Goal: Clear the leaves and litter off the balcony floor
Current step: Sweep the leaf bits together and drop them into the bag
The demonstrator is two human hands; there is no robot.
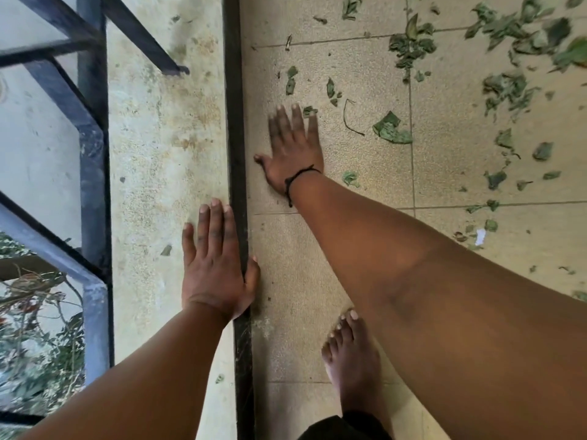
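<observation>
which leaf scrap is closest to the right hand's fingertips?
The small green scrap just off the fingertips of the right hand, apparently touching them. Every other leaf, like the big folded one, lies clearly apart.

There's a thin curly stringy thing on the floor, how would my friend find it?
Start at the right hand pressed flat on the tiled floor. Just right of its fingertips lies a thin dark stem, bent like a hook. Everything around it is flat green leaf scraps; the stem alone is a bare line, beside the big leaf piece.
</observation>
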